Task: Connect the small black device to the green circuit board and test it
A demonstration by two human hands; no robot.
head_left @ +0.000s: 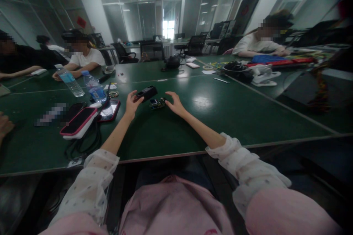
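Observation:
My left hand (132, 104) is closed on a black plastic case (148, 93), its thumb along the near side and fingers behind. The case is tilted, and its upper face shows recesses or openings. Just below it, on the green table, lies a small circuit board (157, 104) with a little screen-like square part on it. To the right of the board is my right hand (176, 105), with thumb and index finger apart. The thumb tip is at the board's right edge; whether it touches is not clear.
On the left are two plastic water bottles (95, 89), a pink-edged phone (79, 121), a red-cased tablet or phone (109, 111) and black cables (84, 143). A black pouch (173, 62) lies farther back. White goggles-like gear (263, 75) sits right. Several people are seated around the table (220, 114).

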